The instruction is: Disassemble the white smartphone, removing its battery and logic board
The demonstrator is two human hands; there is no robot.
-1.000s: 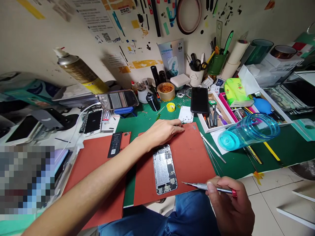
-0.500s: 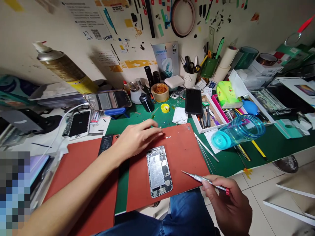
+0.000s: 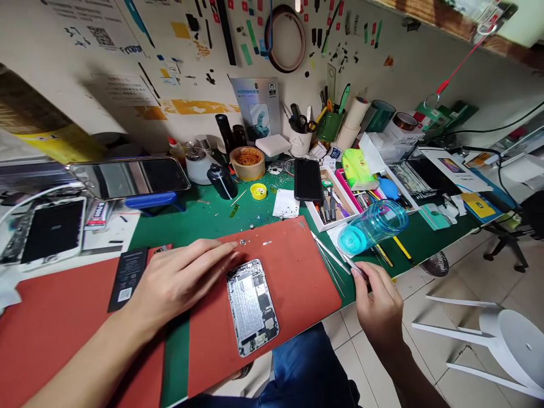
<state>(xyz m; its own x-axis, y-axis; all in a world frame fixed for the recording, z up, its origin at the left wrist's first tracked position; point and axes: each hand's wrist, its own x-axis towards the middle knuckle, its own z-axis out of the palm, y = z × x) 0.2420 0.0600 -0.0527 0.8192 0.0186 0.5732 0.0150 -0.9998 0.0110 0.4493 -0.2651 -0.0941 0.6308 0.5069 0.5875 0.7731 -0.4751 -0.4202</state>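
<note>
An opened silver phone housing (image 3: 251,306) lies on the red mat (image 3: 297,266) in front of me. My left hand (image 3: 178,280) rests flat on the mat just left of the housing, fingers stretched out toward a few tiny screws (image 3: 254,243) near the mat's top edge. My right hand (image 3: 376,303) is at the table's front edge, its fingers closed on a thin metal screwdriver (image 3: 355,266) whose tip lies by the tweezers (image 3: 329,256) beside the mat.
A blue plastic cup (image 3: 374,226) lies on its side right of the mat. A tool tray (image 3: 335,201), black phone (image 3: 308,178), black battery (image 3: 127,275), second red mat (image 3: 55,323) and white stool (image 3: 505,340) surround the work spot.
My left hand has pulled back from the mat's top edge to beside the housing. My right hand has carried the screwdriver up and right to the tweezers. The view has swung right.
</note>
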